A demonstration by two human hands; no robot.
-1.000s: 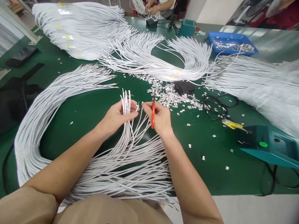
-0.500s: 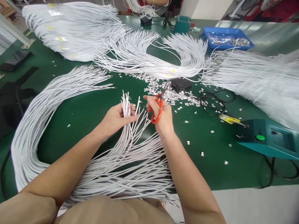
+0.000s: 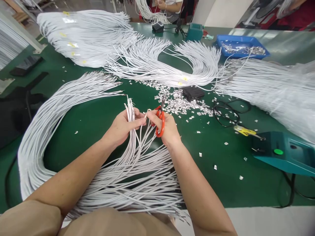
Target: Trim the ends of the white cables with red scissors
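A small bunch of white cables (image 3: 131, 131) stands up through my left hand (image 3: 123, 126), whose fingers are closed round it. Its cut ends point away from me. My right hand (image 3: 166, 127) has red-handled scissors (image 3: 160, 123) looped in its grip, with the blades pointing away. Thumb and forefinger of the right hand meet a single cable end by my left thumb. Below both hands, many more white cables (image 3: 137, 183) fan out over the table's front edge, from a bundle (image 3: 31, 157) that curves round on the left.
Small silvery scraps (image 3: 179, 101) lie scattered on the green table (image 3: 221, 190) beside a black block (image 3: 193, 93). Further cable bundles (image 3: 86, 37) lie behind. A blue tray (image 3: 242, 54) holds scraps. At right are a teal device (image 3: 283, 154) and yellow-handled tool (image 3: 244, 130). A co-worker (image 3: 169, 6) sits opposite.
My right hand has moved left to my left hand, and its thumb and forefinger have closed at a cable end. The scissors moved along with it. The view has shifted slightly.
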